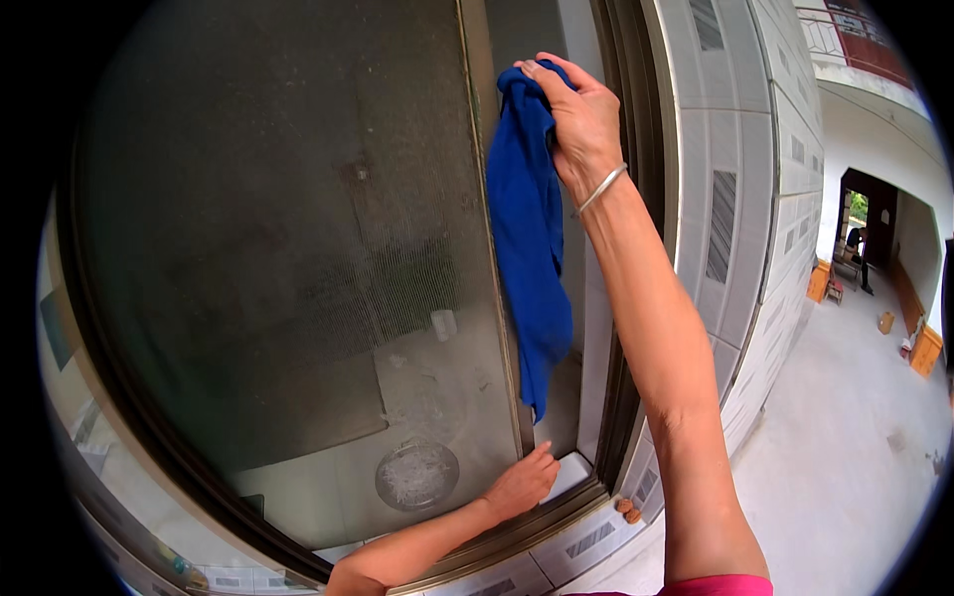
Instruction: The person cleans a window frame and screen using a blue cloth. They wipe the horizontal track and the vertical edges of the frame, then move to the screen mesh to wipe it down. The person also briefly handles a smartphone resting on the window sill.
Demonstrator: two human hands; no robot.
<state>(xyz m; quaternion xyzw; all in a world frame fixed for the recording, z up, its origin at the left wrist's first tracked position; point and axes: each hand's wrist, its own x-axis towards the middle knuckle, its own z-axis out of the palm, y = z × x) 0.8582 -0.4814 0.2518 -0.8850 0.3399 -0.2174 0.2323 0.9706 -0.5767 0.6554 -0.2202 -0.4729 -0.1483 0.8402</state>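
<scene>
A blue cloth hangs from my right hand, whose fingers pinch its bunched top beside the upright metal edge of a screened window panel. The cloth drapes down along that edge, over the narrow gap at the panel's right. A silvery bangle circles my right wrist. Lower down, my left hand rests near the bottom of the panel's edge, fingers pointing up, with no held object visible. A round dish-like thing shows dimly through the panel.
Dark window frame surrounds the panel. Two walnut-like brown things lie on the tiled sill. A tiled wall runs along the right. Beyond it, a person sits in a doorway past a pale floor.
</scene>
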